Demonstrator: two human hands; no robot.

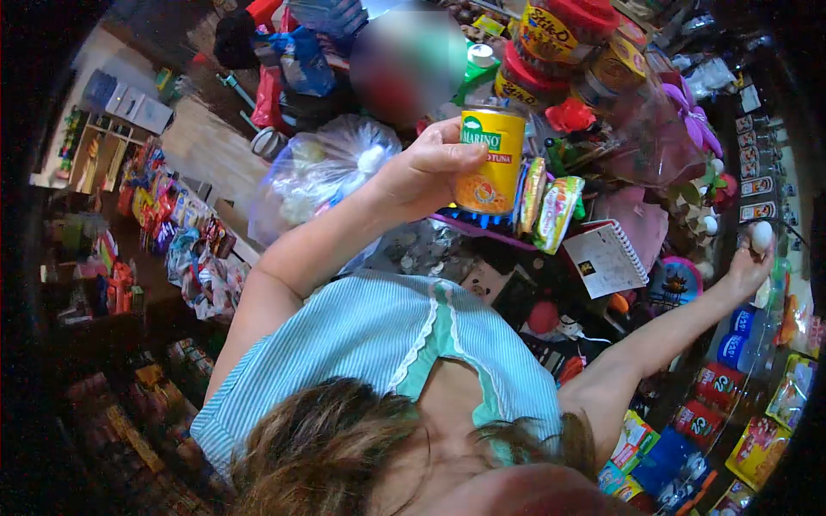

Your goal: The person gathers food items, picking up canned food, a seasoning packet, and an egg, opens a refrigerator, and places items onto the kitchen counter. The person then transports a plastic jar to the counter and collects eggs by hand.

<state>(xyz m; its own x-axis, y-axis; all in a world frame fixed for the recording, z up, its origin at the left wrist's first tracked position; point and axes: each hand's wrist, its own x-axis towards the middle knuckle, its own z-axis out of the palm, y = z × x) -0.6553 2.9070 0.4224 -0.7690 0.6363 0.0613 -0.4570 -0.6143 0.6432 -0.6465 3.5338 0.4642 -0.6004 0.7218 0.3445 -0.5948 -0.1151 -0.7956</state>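
Note:
In the head view, my left hand (430,165) is closed around a yellow can of tuna (489,176), held upright with its label showing. The can is in front of a purple-edged basket (490,232). Beside it stand small upright snack packets (557,211). Far to the right, the fingers of my right hand (754,267) are closed on a white egg (761,236). Other eggs (708,225) lie close to that hand, on its left. A row of canned goods (757,198) runs just above it.
A clear plastic bag (318,172) lies left of the can. Red-lidded tubs (559,34) are stacked behind it. A spiral notebook (607,258) lies between my arms. Packets and red C2 packs (718,387) line the right side. Hanging snack packs (185,232) are on the left.

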